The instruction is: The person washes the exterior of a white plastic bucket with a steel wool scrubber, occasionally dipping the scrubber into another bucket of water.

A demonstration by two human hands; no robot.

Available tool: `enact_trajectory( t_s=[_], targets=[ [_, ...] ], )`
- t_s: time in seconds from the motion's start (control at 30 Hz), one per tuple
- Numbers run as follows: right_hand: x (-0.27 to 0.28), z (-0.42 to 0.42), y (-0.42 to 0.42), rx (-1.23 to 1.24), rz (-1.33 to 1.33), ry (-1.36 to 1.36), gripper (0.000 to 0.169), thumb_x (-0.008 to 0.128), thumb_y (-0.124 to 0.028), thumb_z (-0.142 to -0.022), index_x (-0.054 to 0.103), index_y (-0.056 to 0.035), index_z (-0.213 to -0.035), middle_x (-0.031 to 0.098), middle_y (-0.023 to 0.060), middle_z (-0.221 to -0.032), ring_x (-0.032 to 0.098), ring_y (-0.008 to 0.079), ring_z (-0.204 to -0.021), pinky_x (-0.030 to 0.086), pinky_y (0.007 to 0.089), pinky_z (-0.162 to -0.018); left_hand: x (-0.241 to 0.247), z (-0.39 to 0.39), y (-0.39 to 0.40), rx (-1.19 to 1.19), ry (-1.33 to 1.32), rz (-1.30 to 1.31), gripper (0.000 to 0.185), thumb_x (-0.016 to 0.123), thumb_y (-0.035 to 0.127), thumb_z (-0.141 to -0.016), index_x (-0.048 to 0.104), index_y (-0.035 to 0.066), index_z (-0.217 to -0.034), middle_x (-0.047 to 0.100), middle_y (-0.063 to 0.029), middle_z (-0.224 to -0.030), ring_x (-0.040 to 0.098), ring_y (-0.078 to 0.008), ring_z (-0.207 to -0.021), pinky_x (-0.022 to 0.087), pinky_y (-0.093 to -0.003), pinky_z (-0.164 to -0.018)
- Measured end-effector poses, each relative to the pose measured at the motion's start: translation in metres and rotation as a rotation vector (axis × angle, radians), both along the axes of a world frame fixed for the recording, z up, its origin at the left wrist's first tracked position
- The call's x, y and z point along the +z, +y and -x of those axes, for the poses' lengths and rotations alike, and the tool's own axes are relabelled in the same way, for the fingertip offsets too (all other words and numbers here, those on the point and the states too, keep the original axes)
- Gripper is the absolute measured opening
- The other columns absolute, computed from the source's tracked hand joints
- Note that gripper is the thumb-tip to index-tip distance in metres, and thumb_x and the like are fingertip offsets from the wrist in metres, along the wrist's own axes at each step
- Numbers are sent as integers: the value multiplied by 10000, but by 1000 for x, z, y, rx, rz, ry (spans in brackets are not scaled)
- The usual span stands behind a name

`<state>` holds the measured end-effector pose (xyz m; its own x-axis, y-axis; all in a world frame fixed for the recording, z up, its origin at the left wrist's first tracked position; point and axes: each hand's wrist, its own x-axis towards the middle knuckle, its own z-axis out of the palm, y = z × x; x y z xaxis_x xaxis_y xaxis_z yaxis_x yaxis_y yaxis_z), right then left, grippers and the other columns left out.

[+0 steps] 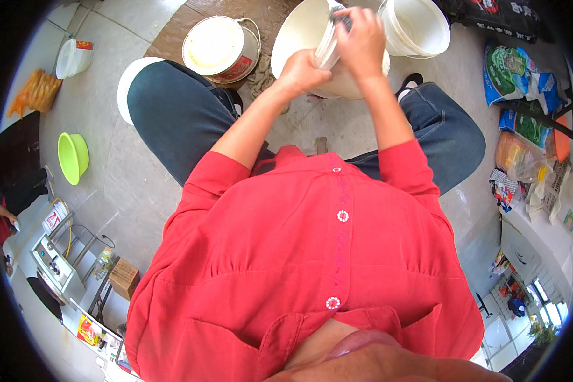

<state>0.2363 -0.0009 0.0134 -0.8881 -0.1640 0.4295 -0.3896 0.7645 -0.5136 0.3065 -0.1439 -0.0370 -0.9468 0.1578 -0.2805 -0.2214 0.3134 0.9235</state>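
My left hand (304, 72) grips a clear, whitish plastic container (326, 51), tilted over a large white bucket (286, 33). Against the container's upper end, my right hand (361, 42) is closed on a dark grey scouring pad (340, 17), partly hidden by the fingers and blurred. The bucket's inside shows pale wall; its contents cannot be made out. Right of it stands an open white bucket (418, 26). To the left is a lidded white pail (215, 45) with a red label, and a crumpled grey-brown cloth (262, 79) lies on the floor between pail and large bucket.
A green basin (73, 158), a clear tub (74, 58) and an orange mesh bag (38, 91) stand at the left. Printed sacks (511, 71) and a plastic bag of items (518, 153) are at the right. Another person's hand (5, 215) shows at the far left edge.
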Motion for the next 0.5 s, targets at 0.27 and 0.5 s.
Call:
enact_trajectory(
  t_s=[0.27, 0.5],
  targets=[
    [-13, -43, -8, -12, 50, 12, 243, 650, -115, -803, 639, -131, -1045, 588, 122, -1040, 545, 351, -985, 439, 454, -868, 1, -2, -3, 55, -43, -114, 218, 731, 168, -732, 715, 33, -903, 709, -51, -784, 654, -126, -738, 526, -326, -691],
    [-11, -18, -3, -110, 76, -51, 228, 653, -190, -847, 660, -134, -1068, 622, 146, -1043, 597, 338, -991, 476, 473, -829, -5, -3, -2, -22, -53, -132, 236, 752, 144, -732, 695, 4, -914, 711, -56, -804, 644, -109, -746, 523, -311, -695]
  ],
)
